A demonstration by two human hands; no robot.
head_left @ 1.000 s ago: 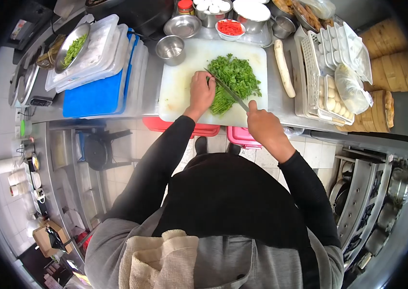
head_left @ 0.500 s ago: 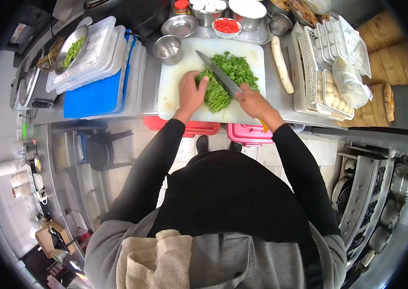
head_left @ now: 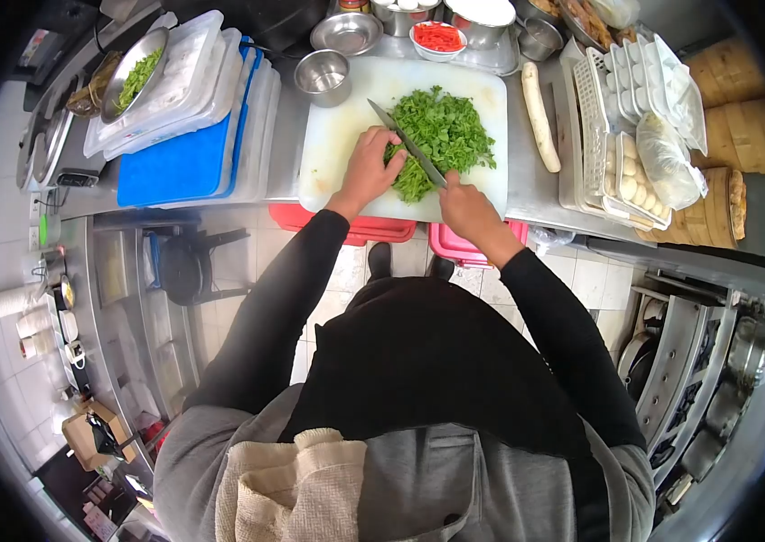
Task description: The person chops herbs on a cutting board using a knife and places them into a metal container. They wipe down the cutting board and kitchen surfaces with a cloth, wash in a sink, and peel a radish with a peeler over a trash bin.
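Chopped leafy green herbs (head_left: 450,126) are heaped on the white cutting board (head_left: 333,135). My right hand (head_left: 471,212) is closed around the handle of a long kitchen knife (head_left: 408,142). Its blade slants across the left side of the pile, tip pointing up and left, edge down among the greens. To the left of the blade, my left hand (head_left: 370,170) has its fingers bent against the herbs, fingertips close to the steel. The greens beneath those fingers are mostly hidden.
A small steel cup (head_left: 323,79) stands at the board's upper left corner. Behind the board is a bowl of red strips (head_left: 437,39). A long pale root vegetable (head_left: 540,117) lies to the right, beside white baskets (head_left: 595,126). Stacked lids and a blue board (head_left: 170,172) are at left.
The knife blade has turned from showing its broad side to more edge-on. The stem bunch between my hands now looks smaller, and the loose leaves spread wider. Both hands remain near the greens.
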